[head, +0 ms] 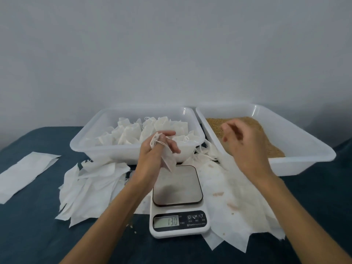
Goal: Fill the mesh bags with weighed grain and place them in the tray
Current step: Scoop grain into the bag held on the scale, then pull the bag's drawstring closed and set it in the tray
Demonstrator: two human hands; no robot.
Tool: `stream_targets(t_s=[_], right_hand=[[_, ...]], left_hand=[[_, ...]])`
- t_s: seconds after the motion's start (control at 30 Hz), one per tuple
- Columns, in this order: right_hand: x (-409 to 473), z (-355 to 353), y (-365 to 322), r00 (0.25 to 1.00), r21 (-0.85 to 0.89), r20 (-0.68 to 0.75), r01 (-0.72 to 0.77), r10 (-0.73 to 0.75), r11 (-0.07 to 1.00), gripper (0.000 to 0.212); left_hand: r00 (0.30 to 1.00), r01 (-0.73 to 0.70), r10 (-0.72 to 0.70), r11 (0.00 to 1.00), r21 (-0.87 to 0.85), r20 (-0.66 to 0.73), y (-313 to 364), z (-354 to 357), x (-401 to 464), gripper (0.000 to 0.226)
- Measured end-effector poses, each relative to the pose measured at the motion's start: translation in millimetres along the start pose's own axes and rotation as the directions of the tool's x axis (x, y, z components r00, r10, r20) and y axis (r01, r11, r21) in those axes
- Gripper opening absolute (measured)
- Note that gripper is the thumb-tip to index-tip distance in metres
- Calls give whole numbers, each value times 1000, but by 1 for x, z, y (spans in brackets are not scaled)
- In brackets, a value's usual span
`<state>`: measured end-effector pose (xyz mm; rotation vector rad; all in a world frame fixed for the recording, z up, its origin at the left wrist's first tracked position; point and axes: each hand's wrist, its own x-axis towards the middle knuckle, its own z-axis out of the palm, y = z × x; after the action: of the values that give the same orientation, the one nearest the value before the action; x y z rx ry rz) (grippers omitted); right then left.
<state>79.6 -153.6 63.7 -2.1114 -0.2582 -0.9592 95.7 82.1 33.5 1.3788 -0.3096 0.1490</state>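
Observation:
My left hand (156, 147) holds a white mesh bag (167, 159) above the far edge of the kitchen scale (178, 199), its strings looped over my fingers. The scale's display reads 130. My right hand (245, 143) hovers with loosely curled fingers over the near left part of the right tray (304, 149), which holds brown grain (253, 128). It is blurred and I cannot tell whether it carries grain. The left tray (85, 143) holds several filled white bags (133, 132).
Piles of empty white bags lie left (91, 187) and right (238, 202) of the scale on the dark blue cloth. A flat white sheet (24, 172) lies at the far left. A few grains are scattered by the scale's front left corner.

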Motion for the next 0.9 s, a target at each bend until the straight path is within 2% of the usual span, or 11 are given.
stream_targets(t_s=[0.07, 0.17, 0.4, 0.47, 0.5, 0.57, 0.63, 0.7, 0.77, 0.83, 0.9], right_hand=[[-18, 8, -13, 997, 232, 18, -81, 79, 969, 20], [-23, 12, -11, 988, 375, 37, -151, 148, 915, 21], [-13, -11, 22, 946, 560, -41, -246, 322, 791, 34], [-13, -12, 27, 930, 587, -39, -274, 364, 761, 36], [-12, -12, 28, 926, 603, -37, -279, 376, 747, 37], [-11, -12, 29, 924, 626, -29, -282, 382, 727, 38], [-10, -12, 29, 920, 645, -19, -287, 391, 708, 37], [-9, -12, 29, 913, 668, -15, -294, 407, 684, 36], [-10, -12, 29, 910, 678, -14, -297, 415, 673, 36], [-10, -12, 29, 914, 663, -21, -291, 405, 690, 37], [-10, -12, 29, 921, 651, -31, -277, 389, 707, 38]], left_hand=[[998, -30, 30, 1000, 4, -55, 11, 4, 23, 30], [987, -31, 44, 996, 87, -153, 18, 17, 70, 29], [963, 243, -151, 844, 479, -223, -11, 22, 124, 33], [970, 194, -51, 750, 632, -238, -12, 22, 118, 35], [973, 121, 68, 661, 741, -221, -10, 25, 110, 37], [934, -110, 353, 445, 889, -62, -8, 36, 81, 44], [843, -358, 514, 316, 879, 158, -10, 54, 38, 37], [801, -576, 401, 313, 755, 445, -20, 71, -5, 21], [748, -630, 53, 369, 683, 661, -32, 86, -31, 25], [683, -647, -174, 308, 698, 710, -43, 96, -36, 43], [671, -688, -168, 222, 691, 722, -45, 104, -31, 45]])
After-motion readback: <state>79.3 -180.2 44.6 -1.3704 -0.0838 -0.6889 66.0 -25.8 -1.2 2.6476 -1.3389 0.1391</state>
